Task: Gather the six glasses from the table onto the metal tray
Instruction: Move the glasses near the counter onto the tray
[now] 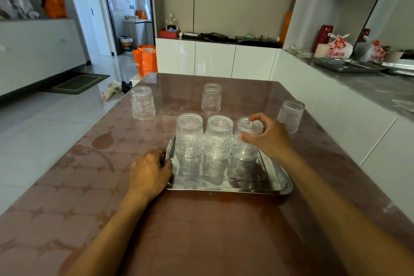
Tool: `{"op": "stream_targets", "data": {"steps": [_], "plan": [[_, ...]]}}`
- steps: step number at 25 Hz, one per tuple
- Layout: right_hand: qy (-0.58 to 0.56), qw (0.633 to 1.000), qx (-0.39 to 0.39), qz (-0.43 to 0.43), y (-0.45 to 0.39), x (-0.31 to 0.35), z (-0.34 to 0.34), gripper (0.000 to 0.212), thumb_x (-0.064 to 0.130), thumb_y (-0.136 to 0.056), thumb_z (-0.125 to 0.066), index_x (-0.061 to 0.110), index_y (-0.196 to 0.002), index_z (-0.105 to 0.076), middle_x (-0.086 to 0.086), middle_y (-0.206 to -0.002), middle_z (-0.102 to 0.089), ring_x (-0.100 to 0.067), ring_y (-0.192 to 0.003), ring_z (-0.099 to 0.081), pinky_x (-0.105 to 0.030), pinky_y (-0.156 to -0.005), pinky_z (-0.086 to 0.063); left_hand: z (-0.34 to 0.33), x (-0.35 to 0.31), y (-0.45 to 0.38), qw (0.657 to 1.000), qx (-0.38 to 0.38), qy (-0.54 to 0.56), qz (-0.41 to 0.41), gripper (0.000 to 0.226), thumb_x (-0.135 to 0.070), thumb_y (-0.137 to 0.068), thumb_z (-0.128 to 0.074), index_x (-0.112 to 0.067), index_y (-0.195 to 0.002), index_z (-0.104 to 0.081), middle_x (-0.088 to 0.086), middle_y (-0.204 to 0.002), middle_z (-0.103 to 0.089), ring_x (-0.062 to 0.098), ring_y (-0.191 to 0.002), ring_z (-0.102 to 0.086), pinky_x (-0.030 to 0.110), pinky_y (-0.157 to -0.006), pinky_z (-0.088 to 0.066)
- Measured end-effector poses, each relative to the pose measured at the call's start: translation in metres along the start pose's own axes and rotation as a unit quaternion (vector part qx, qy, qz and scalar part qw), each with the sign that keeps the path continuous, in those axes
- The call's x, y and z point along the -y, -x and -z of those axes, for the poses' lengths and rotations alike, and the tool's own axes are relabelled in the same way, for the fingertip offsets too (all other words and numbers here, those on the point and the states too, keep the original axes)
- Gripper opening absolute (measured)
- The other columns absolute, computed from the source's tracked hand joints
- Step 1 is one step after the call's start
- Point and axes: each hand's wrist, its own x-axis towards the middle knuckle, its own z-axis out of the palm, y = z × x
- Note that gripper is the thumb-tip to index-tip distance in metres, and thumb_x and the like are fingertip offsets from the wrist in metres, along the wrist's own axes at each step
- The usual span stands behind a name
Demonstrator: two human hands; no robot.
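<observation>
A shiny metal tray (251, 188) lies on the brown table in front of me. Three embossed clear glasses stand upside down in a row along its far side: the left one (188, 135), the middle one (218, 138) and the right one (245, 141). My right hand (266, 135) is closed around the top of the right glass. My left hand (149, 171) rests on the table and holds the tray's left rim. Three more inverted glasses stand on the table: far left (142, 103), far middle (211, 97) and right (290, 115).
The table (67, 186) has a glossy patterned cover. A white counter (358, 105) runs close along its right side, with trays and bags on top. White cabinets stand behind the table, and an orange bag (145, 59) sits on the floor at the far left.
</observation>
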Motion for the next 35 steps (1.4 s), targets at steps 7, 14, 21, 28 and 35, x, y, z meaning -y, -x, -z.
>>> {"op": "stream_targets", "data": {"steps": [7,14,21,28,35], "plan": [[-0.109,0.994,-0.011,-0.013,0.030,-0.020,-0.019,0.089,0.033,-0.066,-0.090,0.050,-0.134,-0.037,0.007,-0.131,-0.057,-0.019,-0.104,-0.063,-0.037,-0.083,-0.057,0.003,-0.003,0.002,1.000,-0.006,0.025,0.013,0.015,-0.021,-0.088,-0.057,-0.020,-0.075,-0.063,0.000,-0.065,-0.073,0.022,-0.065,-0.070,0.047,-0.076,-0.059],[-0.144,0.989,0.008,-0.022,0.035,-0.023,-0.022,0.114,0.071,-0.061,-0.079,0.051,-0.151,-0.012,0.006,-0.158,-0.034,-0.017,-0.134,-0.043,-0.038,-0.100,-0.046,0.002,0.003,-0.012,0.998,0.020,0.041,0.041,0.009,-0.025,-0.092,-0.061,-0.023,-0.084,-0.065,-0.009,-0.072,-0.071,0.009,-0.064,-0.066,0.029,-0.062,-0.052],[-0.083,0.974,-0.209,-0.040,-0.018,-0.051,0.037,0.093,0.068,-0.080,-0.062,0.037,-0.155,-0.017,-0.001,-0.164,-0.023,-0.027,-0.145,-0.030,-0.050,-0.109,-0.036,-0.007,0.010,-0.058,1.000,0.023,0.017,0.005,0.018,-0.021,-0.096,-0.057,-0.021,-0.109,-0.070,0.002,-0.088,-0.068,0.004,-0.070,-0.058,0.021,-0.059,-0.040],[0.083,0.975,-0.148,-0.143,-0.088,-0.098,0.032,0.123,0.041,-0.072,-0.087,0.038,-0.157,0.002,-0.010,-0.165,0.016,-0.042,-0.149,-0.009,-0.056,-0.105,-0.037,-0.015,0.014,-0.061,0.998,-0.005,0.049,-0.040,0.029,-0.015,-0.097,-0.056,-0.044,-0.092,-0.061,-0.023,-0.081,-0.062,-0.003,-0.071,-0.057,0.013,-0.061,-0.038],[0.089,0.978,-0.132,-0.137,-0.111,-0.121,0.035,0.071,0.024,-0.073,-0.080,0.035,-0.134,-0.045,-0.014,-0.134,-0.045,-0.037,-0.109,-0.056,-0.037,-0.074,-0.049,-0.018,0.027,-0.065,0.998,0.014,0.045,-0.044,0.030,-0.022,-0.097,-0.054,-0.051,-0.097,-0.063,-0.016,-0.092,-0.070,0.000,-0.077,-0.063,0.017,-0.064,-0.044]]}}
